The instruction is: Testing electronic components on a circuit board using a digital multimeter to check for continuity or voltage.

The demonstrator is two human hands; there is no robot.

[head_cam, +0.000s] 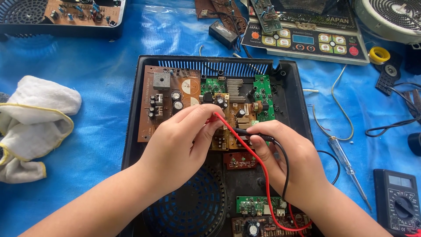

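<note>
Both hands work over the open black case [131,131] on a blue sheet [101,66]: left hand [180,145] pinches the red probe [215,117] pointing far-left, right hand [280,153] clamps the black probe [245,131] lying left-right, both above the brown circuit board [164,98], a grey meter [397,199] near right.

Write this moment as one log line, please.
left hand: holds red probe | right hand: holds black probe | both on brown circuit board | multimeter right

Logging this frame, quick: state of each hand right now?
Left hand: closed on the red probe, tip at the circuit board.
Right hand: closed on the black probe.
</note>
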